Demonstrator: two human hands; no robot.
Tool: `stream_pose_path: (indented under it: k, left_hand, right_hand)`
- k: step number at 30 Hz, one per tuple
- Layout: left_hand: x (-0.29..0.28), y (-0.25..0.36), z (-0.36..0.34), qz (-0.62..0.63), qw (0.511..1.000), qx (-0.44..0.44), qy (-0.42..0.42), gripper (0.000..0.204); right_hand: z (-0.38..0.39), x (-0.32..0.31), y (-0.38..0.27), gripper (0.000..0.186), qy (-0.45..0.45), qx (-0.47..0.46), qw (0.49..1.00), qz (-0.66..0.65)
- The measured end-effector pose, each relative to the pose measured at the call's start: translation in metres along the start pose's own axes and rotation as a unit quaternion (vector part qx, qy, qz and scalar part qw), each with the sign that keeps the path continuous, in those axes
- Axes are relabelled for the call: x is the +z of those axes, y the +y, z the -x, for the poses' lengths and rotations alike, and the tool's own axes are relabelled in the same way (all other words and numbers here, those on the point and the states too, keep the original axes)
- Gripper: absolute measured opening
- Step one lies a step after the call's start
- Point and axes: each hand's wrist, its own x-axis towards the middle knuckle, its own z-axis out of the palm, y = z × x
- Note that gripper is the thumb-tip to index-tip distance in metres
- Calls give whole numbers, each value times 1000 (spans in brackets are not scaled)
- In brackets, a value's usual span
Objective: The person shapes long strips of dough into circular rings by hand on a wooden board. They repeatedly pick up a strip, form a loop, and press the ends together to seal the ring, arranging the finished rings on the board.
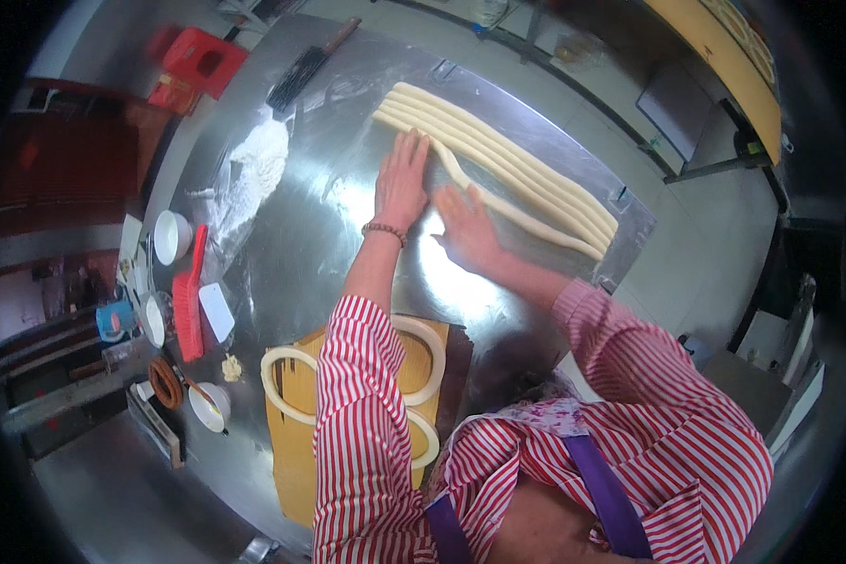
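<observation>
On the steel table (320, 235), a dough strip (540, 227) lies beside parallel strips (508, 146); left hand (401, 188), fingers outstretched, touches its left end; right hand (470, 235), fingers parted, meets its near edge, contact blurred.

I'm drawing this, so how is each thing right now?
Left hand: palm down
Right hand: fingers spread, blurred
Near dough strip: bent, partly apart from the others
Other dough strips: lying side by side
Dough rings: curved, partly hidden
Flour: scattered
Red brush: lying down
Black brush: lying down
Lower bowl: holding a utensil
</observation>
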Motion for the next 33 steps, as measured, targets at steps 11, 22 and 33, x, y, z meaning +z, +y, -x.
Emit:
stream_pose_path:
  k: [11,22,33]
  left_hand:
    - [4,-20,-16,-95,993,54,-41,31]
    - [-11,-61,-11,-110,972,201,-57,6]
    - [-147,-47,288,204,946,-169,-186,29]
  right_hand:
    - [112,-39,65,60,138,98,974,-148]
    - [157,-44,118,28,36,236,930,-280]
    - [60,-183,83,27,-352,121,843,-388]
